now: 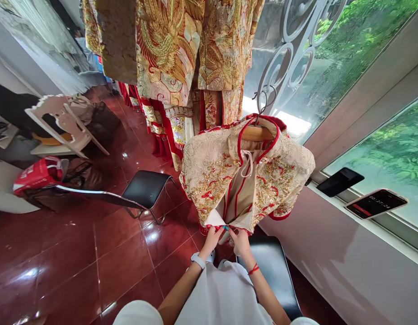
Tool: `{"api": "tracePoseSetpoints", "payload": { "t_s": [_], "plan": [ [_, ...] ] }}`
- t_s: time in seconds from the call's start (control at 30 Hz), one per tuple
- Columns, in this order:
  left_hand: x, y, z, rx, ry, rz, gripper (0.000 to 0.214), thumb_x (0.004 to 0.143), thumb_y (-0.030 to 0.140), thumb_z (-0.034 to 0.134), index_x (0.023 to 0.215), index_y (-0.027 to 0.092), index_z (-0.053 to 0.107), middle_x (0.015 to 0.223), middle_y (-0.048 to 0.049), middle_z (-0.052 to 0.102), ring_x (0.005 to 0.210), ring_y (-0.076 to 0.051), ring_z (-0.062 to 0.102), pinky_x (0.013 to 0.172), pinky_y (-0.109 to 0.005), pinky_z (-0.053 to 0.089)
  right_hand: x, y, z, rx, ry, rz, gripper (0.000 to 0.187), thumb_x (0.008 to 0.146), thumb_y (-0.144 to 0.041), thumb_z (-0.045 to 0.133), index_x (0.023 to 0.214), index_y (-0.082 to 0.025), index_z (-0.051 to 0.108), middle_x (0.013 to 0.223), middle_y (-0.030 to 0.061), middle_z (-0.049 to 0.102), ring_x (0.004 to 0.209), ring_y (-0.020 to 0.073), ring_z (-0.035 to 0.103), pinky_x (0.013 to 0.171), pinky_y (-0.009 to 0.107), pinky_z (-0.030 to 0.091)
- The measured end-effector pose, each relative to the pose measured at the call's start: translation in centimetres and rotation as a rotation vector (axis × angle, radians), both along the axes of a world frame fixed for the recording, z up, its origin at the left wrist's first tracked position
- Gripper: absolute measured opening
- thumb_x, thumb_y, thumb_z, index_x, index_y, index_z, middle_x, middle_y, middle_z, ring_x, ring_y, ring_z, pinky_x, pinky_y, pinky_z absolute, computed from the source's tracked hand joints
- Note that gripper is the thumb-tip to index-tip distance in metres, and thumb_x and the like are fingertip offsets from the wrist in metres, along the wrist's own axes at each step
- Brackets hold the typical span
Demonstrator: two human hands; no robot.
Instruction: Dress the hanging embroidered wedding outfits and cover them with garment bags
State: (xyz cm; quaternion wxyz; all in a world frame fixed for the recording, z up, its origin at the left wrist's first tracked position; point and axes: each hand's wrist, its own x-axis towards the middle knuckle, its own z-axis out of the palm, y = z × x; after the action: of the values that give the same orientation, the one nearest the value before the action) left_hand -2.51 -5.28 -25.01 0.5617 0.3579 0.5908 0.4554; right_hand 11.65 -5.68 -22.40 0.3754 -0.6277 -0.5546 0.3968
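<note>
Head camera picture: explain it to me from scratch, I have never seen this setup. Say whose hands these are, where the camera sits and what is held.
No machine here: a person wears one camera on the head, looking forward and down at their own arms. The left hand, with a watch on its wrist, and the right hand, with a red string, each have their grip shut on the lower front edges of an embroidered jacket. It hangs on a wooden hanger hooked to a window grille. On the windowsill lie a dark phone and a phone showing a timer. A black chair stands on the red floor.
</note>
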Motion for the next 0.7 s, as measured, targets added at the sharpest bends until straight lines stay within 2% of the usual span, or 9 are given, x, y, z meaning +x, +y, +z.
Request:
{"api": "tracePoseSetpoints", "payload": {
  "t_s": [0.13, 0.27, 0.37, 0.47, 0.7],
  "plan": [
    [0.0, 0.0, -0.1, -0.001, 0.013, -0.009, 0.047, 0.064, 0.063, 0.073, 0.058, 0.021, 0.051, 0.058, 0.0033, 0.051, 0.066, -0.016, 0.051, 0.071, -0.033, 0.045, -0.4, 0.0, -0.1, 0.054, -0.077, 0.017, 0.042, 0.083, -0.052, 0.049, 0.082, -0.018, 0.075, 0.088, 0.0163, 0.077, 0.082, 0.0314, 0.071, 0.087, 0.048, 0.054],
    [0.0, -0.1, -0.2, 0.001, 0.014, -0.003, 0.047, 0.065, 0.065, 0.071, 0.063, 0.021, 0.053, 0.063, 0.0029, 0.054, 0.07, -0.017, 0.053, 0.074, -0.033, 0.046, -0.6, 0.0, 0.1, 0.106, -0.087, 0.029, 0.036, 0.084, -0.044, 0.049, 0.086, -0.018, 0.074, 0.095, 0.0151, 0.076, 0.09, 0.0297, 0.069, 0.091, 0.046, 0.051],
    [0.1, -0.3, -0.3, -0.002, 0.012, 0.001, 0.05, 0.064, 0.068, 0.07, 0.065, 0.021, 0.054, 0.064, 0.0026, 0.055, 0.069, -0.017, 0.052, 0.073, -0.034, 0.046, -0.9, 0.0, -0.1, 0.075, -0.087, 0.041, 0.036, 0.084, -0.046, 0.049, 0.079, -0.018, 0.07, 0.082, 0.0116, 0.074, 0.075, 0.0249, 0.067, 0.077, 0.038, 0.053],
    [0.1, -0.3, -0.3, -0.003, 0.014, -0.002, 0.053, 0.061, 0.07, 0.071, 0.066, 0.02, 0.055, 0.064, 0.0023, 0.056, 0.068, -0.017, 0.053, 0.073, -0.035, 0.046, -1.2, 0.0, -0.4, 0.034, -0.094, 0.065, 0.036, 0.083, -0.045, 0.044, 0.064, -0.02, 0.061, 0.062, 0.0063, 0.066, 0.055, 0.0197, 0.057, 0.059, 0.032, 0.047],
    [0.3, 0.0, -0.1, 0.01, 0.006, -0.034, 0.05, 0.067, 0.066, 0.07, 0.068, 0.018, 0.06, 0.067, -0.0003, 0.061, 0.068, -0.017, 0.054, 0.071, -0.033, 0.048, -1.2, -0.4, 1.2, 0.07, -0.225, 0.1, 0.032, 0.087, -0.038, 0.045, 0.066, -0.02, 0.061, 0.064, 0.0056, 0.065, 0.057, 0.018, 0.05, 0.063, 0.031, 0.039]
  ]
}}
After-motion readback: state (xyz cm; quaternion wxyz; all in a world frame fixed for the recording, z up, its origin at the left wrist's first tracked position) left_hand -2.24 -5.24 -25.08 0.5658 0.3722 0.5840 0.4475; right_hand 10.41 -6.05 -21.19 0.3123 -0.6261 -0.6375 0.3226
